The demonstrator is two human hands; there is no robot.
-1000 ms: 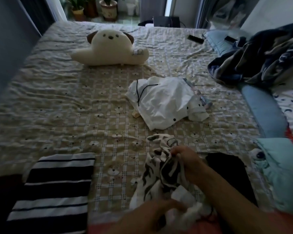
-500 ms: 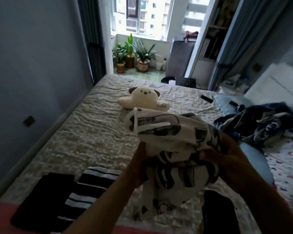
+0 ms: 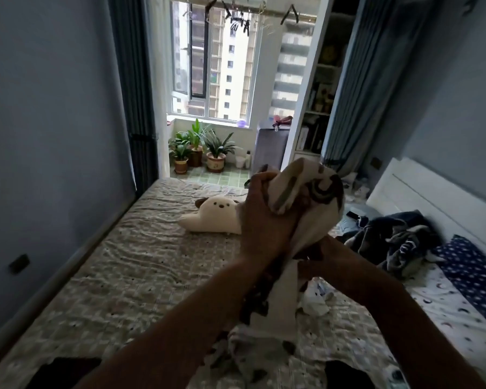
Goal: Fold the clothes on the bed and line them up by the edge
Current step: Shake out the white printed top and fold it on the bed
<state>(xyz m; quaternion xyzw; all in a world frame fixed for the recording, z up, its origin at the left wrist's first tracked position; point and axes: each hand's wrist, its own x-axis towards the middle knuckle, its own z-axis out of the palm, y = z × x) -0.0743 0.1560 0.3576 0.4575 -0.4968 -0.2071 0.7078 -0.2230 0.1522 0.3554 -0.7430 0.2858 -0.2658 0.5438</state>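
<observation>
A white garment with black print [image 3: 317, 217] hangs in the air over the near part of the bed [image 3: 141, 276]. My left hand [image 3: 264, 214] grips its top end, raised high. Lower and to the right, my right hand [image 3: 323, 256] pinches the cloth about halfway down. The garment's lower end bunches on the bed in front of me. A white garment [image 3: 316, 303] lies on the bed, mostly hidden behind my arms. Dark folded clothes [image 3: 68, 372] sit at the near edge on the left, and another dark piece [image 3: 345, 374] at the near right.
A cream plush dog [image 3: 211, 217] lies mid-bed. A dark blue blanket heap [image 3: 396, 242] and a starred pillow [image 3: 472, 270] are by the white headboard [image 3: 432, 200] on the right. Potted plants [image 3: 202, 153] stand on the balcony beyond the bed.
I lifted the printed garment off the bed with both hands. My left hand has since risen higher with its top end, my right hand slid lower, and my view has tilted upward.
</observation>
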